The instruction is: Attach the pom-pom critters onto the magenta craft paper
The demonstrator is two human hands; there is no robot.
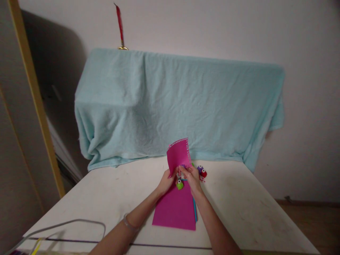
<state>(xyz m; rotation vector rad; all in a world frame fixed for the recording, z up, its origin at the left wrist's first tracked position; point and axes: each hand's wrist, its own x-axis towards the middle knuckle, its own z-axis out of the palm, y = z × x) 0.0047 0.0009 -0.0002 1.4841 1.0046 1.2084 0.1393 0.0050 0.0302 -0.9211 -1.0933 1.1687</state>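
Note:
A magenta paper sheet with small cut-out shapes along its top and right edges stands raised and slightly curved between my hands. My left hand is closed on its lower left part. My right hand is closed at the sheet's lower right edge, its fingertips close to the left hand's. A small purple thing shows at the right fingertips, mostly hidden. Just below the hands is a green craft punch with an eye-like top. Pink and white bits show between the hands.
Under my forearms a larger magenta sheet covers blue sheets on the white table. Purple and red punches lie right of my hand. Behind hangs a light blue cloth; a grey cable lies front left.

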